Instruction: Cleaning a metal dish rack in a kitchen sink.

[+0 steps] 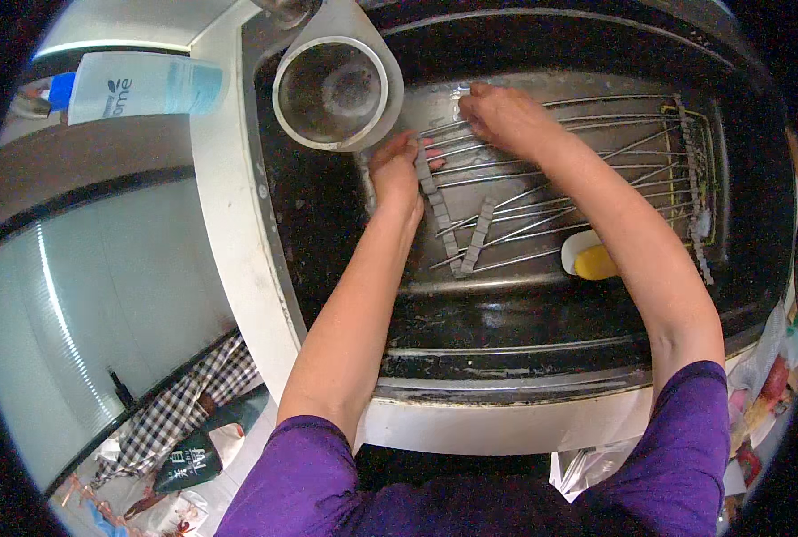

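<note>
A roll-up drying rack of metal rods [486, 178] with grey end strips lies in the dark sink [345, 268]. Some of its rods cross at a slant, and a short piece of grey strip [479, 235] stands at an angle near the left end. My left hand [397, 168] grips the upper part of the left strip, fingertips showing between the rods. Curled over the far rods, my right hand [503, 121] is at the rack's upper left; whether its fingers hold a rod is hidden. A yellow and white oval object, perhaps a sponge [595, 260], lies beside my right forearm.
A round grey fixture [335, 94] with a bright rim juts over the sink's upper left. Yellowish wire [711, 174] lies under the rack's right end. Left of the white counter edge [237, 221] lies a pale bottle [140, 87] with a blue cap. A checked cloth [184, 403] hangs lower left.
</note>
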`<state>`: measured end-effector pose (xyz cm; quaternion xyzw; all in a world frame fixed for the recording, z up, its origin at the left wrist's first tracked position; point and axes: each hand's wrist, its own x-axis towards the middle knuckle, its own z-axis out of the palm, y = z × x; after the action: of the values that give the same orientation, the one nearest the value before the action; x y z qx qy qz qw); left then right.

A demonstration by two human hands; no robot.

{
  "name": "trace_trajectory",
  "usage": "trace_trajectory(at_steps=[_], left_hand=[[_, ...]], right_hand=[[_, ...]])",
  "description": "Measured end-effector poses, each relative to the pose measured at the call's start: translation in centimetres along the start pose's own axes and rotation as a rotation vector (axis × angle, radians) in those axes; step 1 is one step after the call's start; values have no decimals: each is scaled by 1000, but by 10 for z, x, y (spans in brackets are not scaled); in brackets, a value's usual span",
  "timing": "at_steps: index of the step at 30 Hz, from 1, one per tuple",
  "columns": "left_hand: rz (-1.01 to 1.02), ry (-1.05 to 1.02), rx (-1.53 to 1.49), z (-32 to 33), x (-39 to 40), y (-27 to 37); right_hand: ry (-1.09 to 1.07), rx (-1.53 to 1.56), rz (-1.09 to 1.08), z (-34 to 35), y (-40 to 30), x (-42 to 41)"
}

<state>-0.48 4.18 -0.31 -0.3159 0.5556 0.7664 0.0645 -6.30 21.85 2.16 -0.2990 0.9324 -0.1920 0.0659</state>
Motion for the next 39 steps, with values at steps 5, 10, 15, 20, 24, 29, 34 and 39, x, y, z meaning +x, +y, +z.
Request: trace_trajectory(at_steps=[5,10,15,20,24,29,34,39], left_hand=[[-37,6,47,7,4,0],[523,64,611,-20,15,-3],[656,122,1020,-4,-23,19],[310,89,1274,4,-52,18],[383,94,1298,-3,-48,8],[406,79,1212,-3,-43,3],[322,124,1162,-11,-35,0],[287,84,1141,-21,-22,-9]], right_hand=[[32,-38,38,1,10,-11],[243,26,37,0,-17,-34],[75,0,18,1,-35,-62],[100,-35,91,15,-40,-61],[77,-37,56,15,-41,-56],[-76,-96,-68,14,-38,-49],[-123,-123,-51,19,-40,-45],[-24,-108,-25,16,-38,-48]])
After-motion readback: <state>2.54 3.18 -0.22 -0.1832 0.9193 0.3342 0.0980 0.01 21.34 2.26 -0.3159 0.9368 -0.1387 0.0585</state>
